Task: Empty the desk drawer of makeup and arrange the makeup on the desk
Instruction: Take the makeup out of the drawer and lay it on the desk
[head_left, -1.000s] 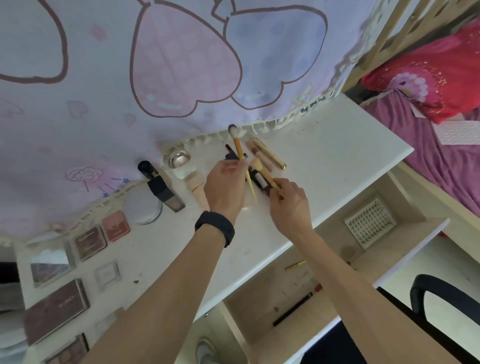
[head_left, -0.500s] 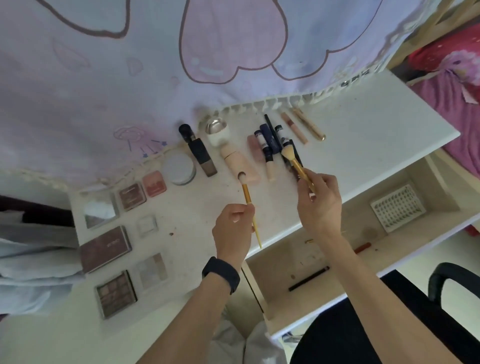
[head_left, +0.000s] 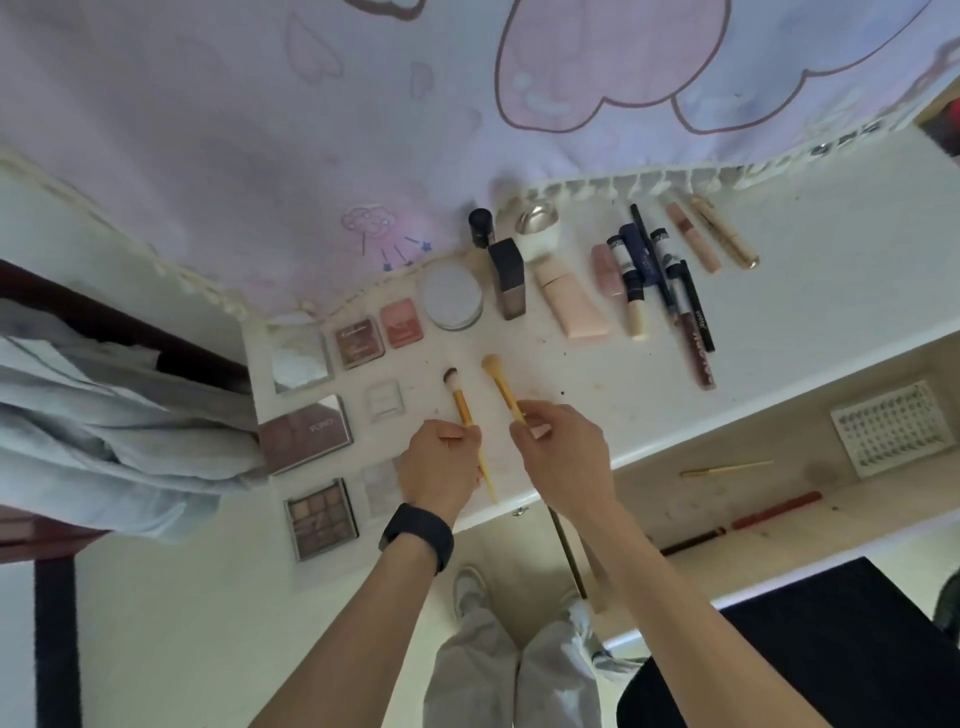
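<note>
left hand (head_left: 441, 462) pinching a dark-tipped yellow brush (head_left: 460, 400), right hand (head_left: 561, 457) gripping a tan-tipped brush (head_left: 501, 387) just beside it – both pointing away over the white desk (head_left: 805, 291), open drawer (head_left: 727, 499) sitting right, tubes (head_left: 571, 306) lying farther back

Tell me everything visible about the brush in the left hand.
The left-hand brush is slim, with a yellow-orange, wood-like handle tapering to a point and a small pale tuft tipped dark. The left hand pinches it mid-handle, tuft pointing away over the desk, beside the second brush. Whether it touches the desk is unclear.
</note>
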